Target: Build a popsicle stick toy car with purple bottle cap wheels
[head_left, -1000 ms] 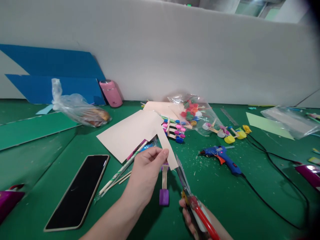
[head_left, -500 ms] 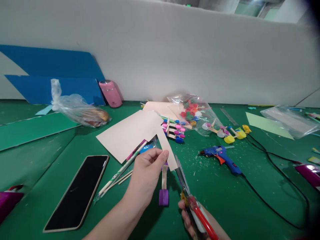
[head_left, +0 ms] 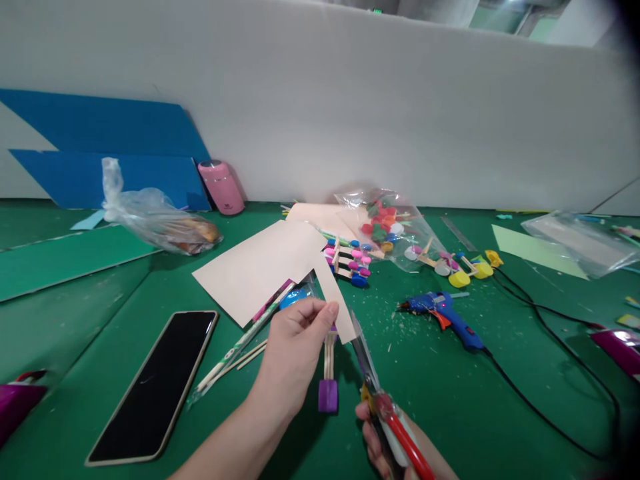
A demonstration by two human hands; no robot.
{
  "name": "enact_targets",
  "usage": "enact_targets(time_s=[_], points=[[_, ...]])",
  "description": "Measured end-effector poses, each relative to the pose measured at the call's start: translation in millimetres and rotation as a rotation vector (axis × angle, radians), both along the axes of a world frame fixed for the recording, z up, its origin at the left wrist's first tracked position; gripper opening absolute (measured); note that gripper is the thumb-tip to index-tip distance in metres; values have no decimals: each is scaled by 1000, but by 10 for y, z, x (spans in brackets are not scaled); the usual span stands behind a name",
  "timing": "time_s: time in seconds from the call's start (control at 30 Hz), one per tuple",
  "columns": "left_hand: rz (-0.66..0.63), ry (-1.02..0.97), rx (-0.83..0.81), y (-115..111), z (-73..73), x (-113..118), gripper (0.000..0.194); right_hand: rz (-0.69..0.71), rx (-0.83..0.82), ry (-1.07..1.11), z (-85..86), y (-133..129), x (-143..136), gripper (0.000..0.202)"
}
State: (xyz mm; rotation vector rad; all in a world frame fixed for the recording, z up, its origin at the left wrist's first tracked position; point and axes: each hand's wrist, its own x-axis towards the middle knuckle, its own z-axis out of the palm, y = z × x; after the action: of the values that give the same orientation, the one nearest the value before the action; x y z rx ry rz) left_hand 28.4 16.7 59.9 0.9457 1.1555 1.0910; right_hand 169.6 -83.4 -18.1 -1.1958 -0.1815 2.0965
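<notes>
Between thumb and fingers, my left hand (head_left: 295, 347) pinches a narrow cream paper strip (head_left: 334, 293) above the table. My right hand (head_left: 375, 440) is wrapped around red-handled scissors (head_left: 387, 407), blades pointing up and away from me. The blade tips meet the strip's lower right corner; whether they have cut in, I cannot tell. Below the strip lies a small piece of wooden sticks with a purple block (head_left: 328, 395) at its near end, partly hidden by my left hand. A larger cream sheet (head_left: 260, 267) lies behind my left hand.
A blue glue gun (head_left: 445, 317) with a black cord lies to the right. On the left are a phone (head_left: 155, 387) and wrapped sticks (head_left: 245, 340). Further back are stick models (head_left: 347, 260), a bag of colourful pieces (head_left: 385, 223) and a pink bottle (head_left: 221, 187).
Hardly anything differs. The scissors' handles look slightly closer together, and both hands hold nearly the same place.
</notes>
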Motion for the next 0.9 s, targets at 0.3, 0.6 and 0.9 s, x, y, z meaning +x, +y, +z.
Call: enact_targets(time_s=[0.3,0.6,0.9], points=[[4,10,-1,-9,11,2,16,-34,78,-44,-3,-19,-74,39],[-10,21,5,-10,23,-4,16,-46,74,-42,-40,-20,-95,38],[-26,15,-11,-13,26,-9,17,26,69,8,-73,-4,-55,43]])
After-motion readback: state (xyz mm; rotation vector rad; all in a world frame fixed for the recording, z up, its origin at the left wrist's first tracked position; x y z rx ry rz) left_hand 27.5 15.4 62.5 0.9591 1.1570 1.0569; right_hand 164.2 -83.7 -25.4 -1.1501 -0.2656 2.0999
